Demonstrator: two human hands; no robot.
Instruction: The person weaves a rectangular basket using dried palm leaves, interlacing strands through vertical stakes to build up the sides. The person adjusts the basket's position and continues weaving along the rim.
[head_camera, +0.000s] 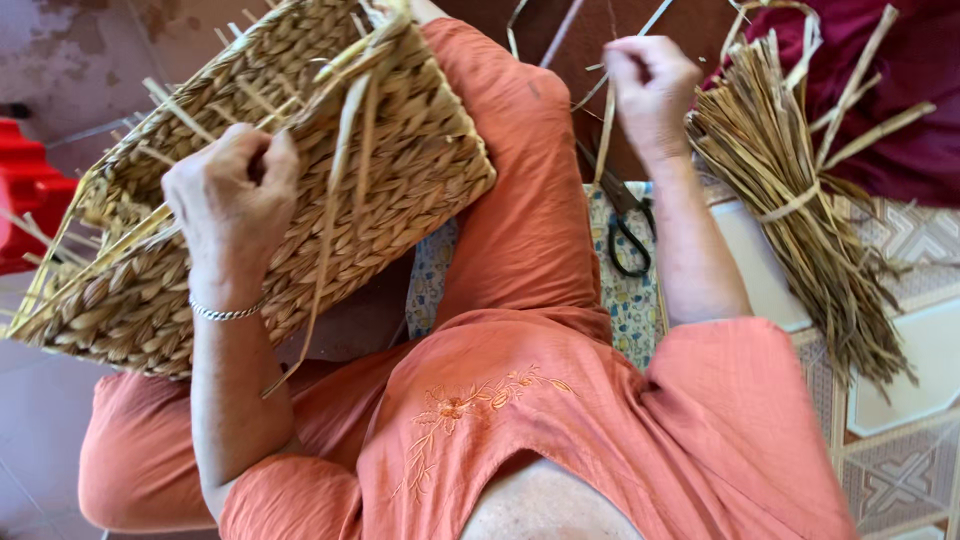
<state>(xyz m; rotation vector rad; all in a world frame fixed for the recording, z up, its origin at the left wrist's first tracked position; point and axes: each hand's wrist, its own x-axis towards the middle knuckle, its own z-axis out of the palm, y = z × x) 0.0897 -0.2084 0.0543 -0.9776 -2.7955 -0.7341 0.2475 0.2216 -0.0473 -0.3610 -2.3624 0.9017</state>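
While the left hand (232, 205) grips a woven straw basket (300, 170) — tan, braided, loose ends protruding — its far edge is cut off. Right hand (650, 85) pinches one straw strip (606, 135).

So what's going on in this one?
A person in orange clothes is weaving a straw basket resting on their lap. The left hand grips the basket's side, and the right hand pinches a loose straw strand. A tied bundle of straw and scissors lie nearby.
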